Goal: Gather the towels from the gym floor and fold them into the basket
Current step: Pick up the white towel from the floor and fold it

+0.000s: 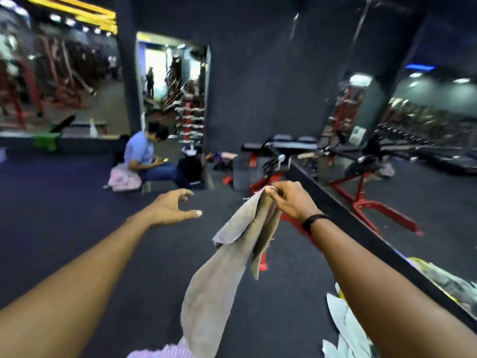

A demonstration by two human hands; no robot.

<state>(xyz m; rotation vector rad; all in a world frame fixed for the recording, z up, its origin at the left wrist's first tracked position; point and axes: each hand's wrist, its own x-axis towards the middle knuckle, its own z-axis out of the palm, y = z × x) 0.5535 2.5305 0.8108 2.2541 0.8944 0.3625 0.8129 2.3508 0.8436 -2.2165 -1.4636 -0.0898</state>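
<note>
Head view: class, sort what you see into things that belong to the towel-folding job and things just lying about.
Job:
grey towel
right hand, gripping it
left hand, free
pink cloth

Lying about:
red bench
mirror
seated person
black bag

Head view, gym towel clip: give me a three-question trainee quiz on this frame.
1. Which hand grips the grey-beige cloth towel?
2. True or false: the left hand touches that towel.
3. The towel's lower end: a) hangs free, b) lies in a basket, c) is folded flat?

Key:
1. The right hand, its fingers pinching the top corner.
2. False; it is spread and apart.
3. a
</note>
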